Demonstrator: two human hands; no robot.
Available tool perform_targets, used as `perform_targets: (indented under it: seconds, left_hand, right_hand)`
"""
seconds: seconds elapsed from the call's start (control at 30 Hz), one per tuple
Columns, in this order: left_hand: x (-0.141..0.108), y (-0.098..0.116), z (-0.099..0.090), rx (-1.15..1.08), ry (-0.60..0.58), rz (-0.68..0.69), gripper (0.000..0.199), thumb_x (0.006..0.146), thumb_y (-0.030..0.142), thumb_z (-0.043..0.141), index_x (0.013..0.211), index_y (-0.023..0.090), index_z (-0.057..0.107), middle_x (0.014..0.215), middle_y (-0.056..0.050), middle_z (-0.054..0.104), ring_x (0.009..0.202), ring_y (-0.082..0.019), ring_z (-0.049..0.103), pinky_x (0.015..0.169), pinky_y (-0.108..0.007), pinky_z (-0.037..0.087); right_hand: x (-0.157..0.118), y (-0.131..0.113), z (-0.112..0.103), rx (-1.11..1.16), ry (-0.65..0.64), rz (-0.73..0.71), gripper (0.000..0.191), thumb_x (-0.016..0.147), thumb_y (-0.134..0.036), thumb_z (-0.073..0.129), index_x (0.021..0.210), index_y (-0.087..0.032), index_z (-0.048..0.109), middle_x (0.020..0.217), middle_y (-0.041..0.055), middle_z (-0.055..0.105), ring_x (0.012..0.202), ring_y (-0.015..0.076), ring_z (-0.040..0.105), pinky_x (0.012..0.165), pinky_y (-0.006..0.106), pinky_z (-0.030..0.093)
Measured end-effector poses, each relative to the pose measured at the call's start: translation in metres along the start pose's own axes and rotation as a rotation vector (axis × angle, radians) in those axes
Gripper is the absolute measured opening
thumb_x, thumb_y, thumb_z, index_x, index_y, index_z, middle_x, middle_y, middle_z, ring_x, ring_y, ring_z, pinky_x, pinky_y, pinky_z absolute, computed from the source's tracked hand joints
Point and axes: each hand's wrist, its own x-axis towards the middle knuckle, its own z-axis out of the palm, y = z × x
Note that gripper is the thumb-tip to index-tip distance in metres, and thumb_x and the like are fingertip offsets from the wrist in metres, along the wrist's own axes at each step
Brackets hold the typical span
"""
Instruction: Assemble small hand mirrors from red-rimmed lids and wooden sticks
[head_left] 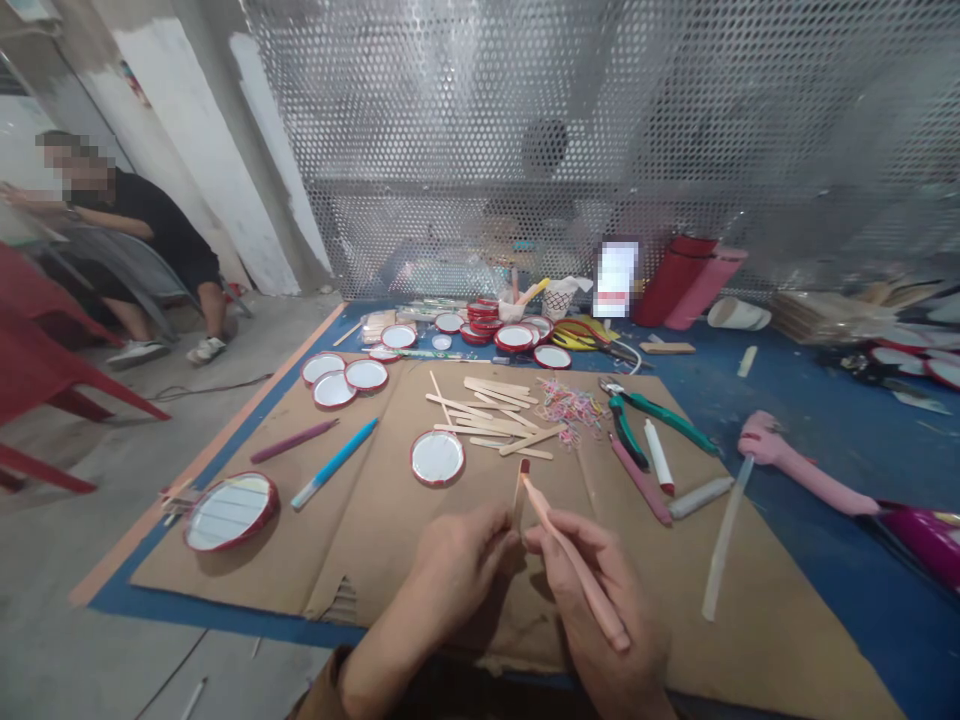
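My left hand [469, 555] pinches a thin wooden craft stick [517, 497], held upright over the cardboard [375, 540]. A dark red patch shows at the top of the stick. In my right hand [600, 590] is a peach-coloured marker [581, 580], its tip at that red end; whether it touches, I cannot tell. Just beyond my hands lie a red-rimmed jar lid [437, 457], a loose pile of craft sticks [487, 415] and a tangle of small coloured rubber bands [570, 405].
Right of my hands lie green-handled pliers [667, 415], a white marker [658, 455] and a pink glue gun [810, 468] with a glue stick. To the left are a blue marker [335, 465] and a lid with sticks [231, 510]. A perforated metal panel [450, 150] stands behind. A person [142, 225] sits far left.
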Motion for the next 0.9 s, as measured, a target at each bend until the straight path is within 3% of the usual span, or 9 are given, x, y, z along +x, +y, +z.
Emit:
perform_targets:
  seconds: [0.23, 0.5, 0.9]
  left_hand:
    - [-0.0005, -0.0031, 0.0024, -0.027, 0.021, 0.025, 0.022, 0.090, 0.027, 0.044, 0.070, 0.020, 0.052, 0.067, 0.000, 0.058, 0.061, -0.012, 0.047, 0.056, -0.023, 0.025]
    - [-0.0008, 0.0011, -0.0009, -0.012, 0.003, 0.009, 0.023, 0.091, 0.026, 0.044, 0.071, 0.020, 0.052, 0.067, 0.001, 0.059, 0.062, -0.013, 0.050, 0.056, -0.022, 0.027]
    - [-0.0007, -0.0006, -0.0006, -0.007, 0.012, 0.018, 0.022, 0.090, 0.025, 0.044, 0.070, 0.020, 0.051, 0.068, 0.000, 0.059, 0.063, -0.013, 0.049, 0.057, -0.023, 0.027]
  right_hand:
    - [0.0020, 0.0028, 0.0020, -0.008, 0.003, -0.010, 0.022, 0.089, -0.039, 0.058, 0.099, -0.021, 0.066, 0.083, 0.0048, 0.076, 0.066, 0.0159, 0.072, 0.057, 0.021, 0.057]
    - [-0.0028, -0.0025, -0.0010, -0.001, 0.064, 0.100, 0.029, 0.088, -0.045, 0.057, 0.097, -0.020, 0.067, 0.076, 0.0049, 0.076, 0.062, 0.0174, 0.072, 0.053, 0.022, 0.057]
    - [-0.0005, 0.0007, 0.0002, -0.007, 0.013, 0.033, 0.027, 0.087, -0.044, 0.058, 0.095, -0.020, 0.067, 0.079, 0.0060, 0.076, 0.064, 0.0177, 0.072, 0.054, 0.023, 0.057]
